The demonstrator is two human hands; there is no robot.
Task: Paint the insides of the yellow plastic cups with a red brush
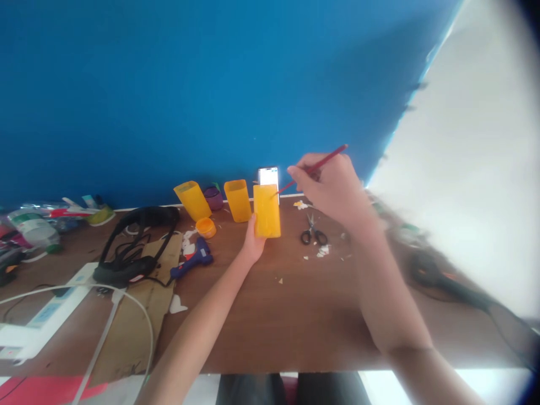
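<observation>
My left hand (254,243) is closed around the lower left side of a yellow rectangular container (267,212), held up above the brown table. In my right hand (327,183) is a thin red paintbrush (327,159), pinched between the fingers. Its tip meets or nearly meets the upper right of the container's yellow face; the bristles are too small to make out. Two more yellow containers stand to the left, one tilted (193,201) and one more upright (238,201). Near them is a small open pot of orange-yellow paint (206,227).
A lit phone (268,176) leans behind the held container. Scissors (313,232) and paper scraps lie right of centre. On the left are a blue glue gun (194,260), a black headset (135,247), cardboard (135,320) and a white power strip (54,315). A black corded tool (447,284) lies right.
</observation>
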